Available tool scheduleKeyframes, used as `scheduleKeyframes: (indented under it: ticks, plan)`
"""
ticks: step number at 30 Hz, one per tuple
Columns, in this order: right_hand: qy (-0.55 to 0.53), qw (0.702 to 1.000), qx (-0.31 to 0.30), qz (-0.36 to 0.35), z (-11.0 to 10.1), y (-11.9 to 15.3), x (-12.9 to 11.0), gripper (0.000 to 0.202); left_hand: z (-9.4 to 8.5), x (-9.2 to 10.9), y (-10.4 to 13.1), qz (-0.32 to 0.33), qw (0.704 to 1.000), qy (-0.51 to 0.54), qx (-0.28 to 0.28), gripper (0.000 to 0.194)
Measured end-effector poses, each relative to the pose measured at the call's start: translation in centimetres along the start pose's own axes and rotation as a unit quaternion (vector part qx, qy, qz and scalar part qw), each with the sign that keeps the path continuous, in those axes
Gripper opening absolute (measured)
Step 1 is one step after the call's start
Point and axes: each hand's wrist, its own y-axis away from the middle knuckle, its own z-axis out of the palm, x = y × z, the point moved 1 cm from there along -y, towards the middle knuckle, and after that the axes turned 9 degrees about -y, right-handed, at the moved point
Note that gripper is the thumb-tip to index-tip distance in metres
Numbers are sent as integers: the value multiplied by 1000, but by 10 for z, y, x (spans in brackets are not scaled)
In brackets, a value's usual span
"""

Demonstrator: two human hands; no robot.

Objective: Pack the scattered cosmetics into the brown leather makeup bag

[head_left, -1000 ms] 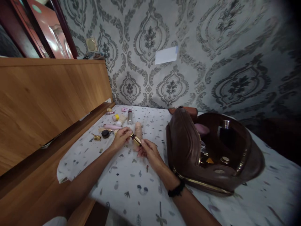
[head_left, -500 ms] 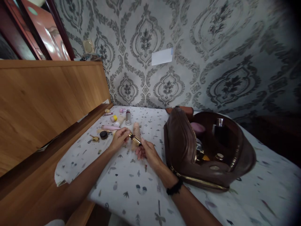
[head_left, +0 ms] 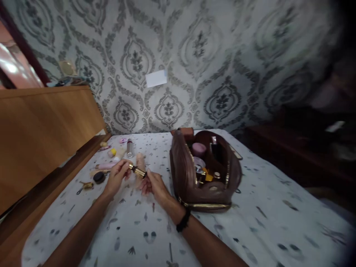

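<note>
A slim gold and black lipstick tube (head_left: pixel 137 171) was held between both hands, just above the white bedsheet printed with small grey figures (head_left: pixel 155 237). The left hand (head_left: pixel 116 177) pinched the tube's upper left end with thumb and fingertips, and the right hand (head_left: pixel 154 184) gripped its lower right end, so the tube ran slanting from one hand to the other, with only its middle showing. Whether cap and base were apart could not be told. A black band (head_left: pixel 183 221) circled the right wrist.

Just behind the tube, a pale peach tube (head_left: pixel 140 162) lay on the sheet. Left of the left hand sat a small round black pot (head_left: pixel 99 177), with a small gold trinket (head_left: pixel 86 185) beyond it. Farther back lay a long pink tube (head_left: pixel 105 165), a silver cylinder standing upright (head_left: pixel 129 148) and a small yellow-capped item (head_left: pixel 112 152), near the wooden headboard (head_left: pixel 41 129).

To the right of the right hand, close by but not touching, stood an open brown leather toiletry bag with a gold zip (head_left: pixel 189 174). Inside it showed 1 pink round lid (head_left: pixel 199 148) and several small bottles, too blurred to tell apart. Grey damask wallpaper (head_left: pixel 222 55) covered the wall behind.
</note>
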Motion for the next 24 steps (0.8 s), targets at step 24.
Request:
scheduleKeyframes:
  ticks: [24]
  plan:
    - [477, 856, -132, -150, 22, 50, 0, 31, 31, 106, -25, 34, 996, -78, -28, 27]
